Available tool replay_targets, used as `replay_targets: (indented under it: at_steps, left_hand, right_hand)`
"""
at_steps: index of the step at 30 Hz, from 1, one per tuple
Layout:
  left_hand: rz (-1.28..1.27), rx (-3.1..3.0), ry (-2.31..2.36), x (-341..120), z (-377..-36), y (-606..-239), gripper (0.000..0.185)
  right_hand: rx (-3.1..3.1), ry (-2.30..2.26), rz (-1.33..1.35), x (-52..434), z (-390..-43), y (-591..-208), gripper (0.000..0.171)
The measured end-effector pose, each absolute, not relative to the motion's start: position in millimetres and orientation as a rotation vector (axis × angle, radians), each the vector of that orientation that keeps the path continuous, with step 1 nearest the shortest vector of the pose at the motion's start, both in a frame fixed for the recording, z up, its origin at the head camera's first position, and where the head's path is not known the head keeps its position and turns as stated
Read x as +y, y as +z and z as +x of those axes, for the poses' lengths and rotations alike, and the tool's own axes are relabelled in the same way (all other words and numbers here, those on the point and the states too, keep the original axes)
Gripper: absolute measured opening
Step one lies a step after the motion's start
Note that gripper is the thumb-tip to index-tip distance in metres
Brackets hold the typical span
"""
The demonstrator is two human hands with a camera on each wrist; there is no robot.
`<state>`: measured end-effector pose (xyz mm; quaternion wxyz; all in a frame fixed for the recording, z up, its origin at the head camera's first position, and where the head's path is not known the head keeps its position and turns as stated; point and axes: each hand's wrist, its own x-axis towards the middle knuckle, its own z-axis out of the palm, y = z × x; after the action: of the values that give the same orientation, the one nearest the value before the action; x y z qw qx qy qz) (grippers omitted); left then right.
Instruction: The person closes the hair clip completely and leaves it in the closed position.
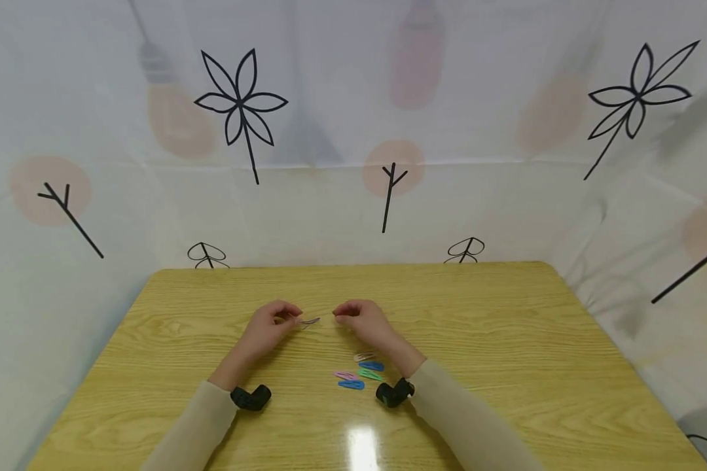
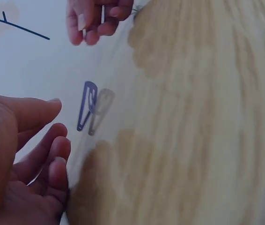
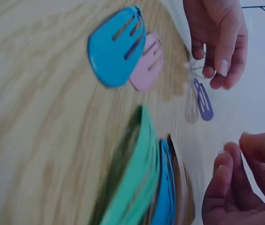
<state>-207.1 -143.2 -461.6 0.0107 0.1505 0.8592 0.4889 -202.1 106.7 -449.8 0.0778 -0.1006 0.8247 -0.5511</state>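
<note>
Head view, purple clip (image 1: 309, 321) tiny, grip unclear

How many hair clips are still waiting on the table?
One purple hair clip is out between the left hand and right hand; whether either hand grips it is unclear. Five more clips wait in a pile near the right wrist: two blue, one green, one pink, one pale. No finished ones show.

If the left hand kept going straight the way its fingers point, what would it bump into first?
Most likely the purple hair clip, which lies on the table between the left hand and the right hand. Beyond it waits the right hand. Depth is hard to judge.
</note>
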Motion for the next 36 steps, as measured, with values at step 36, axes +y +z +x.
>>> replay_targets:
  at_steps: [36]
  left_hand:
    - [0.515, 2.69, 1.352, -141.6, -210.9, -468.0, 0.006]
  right_hand:
    - [2.606, -1.359, -0.408, 72.9, -214.5, -452.8, 0.005]
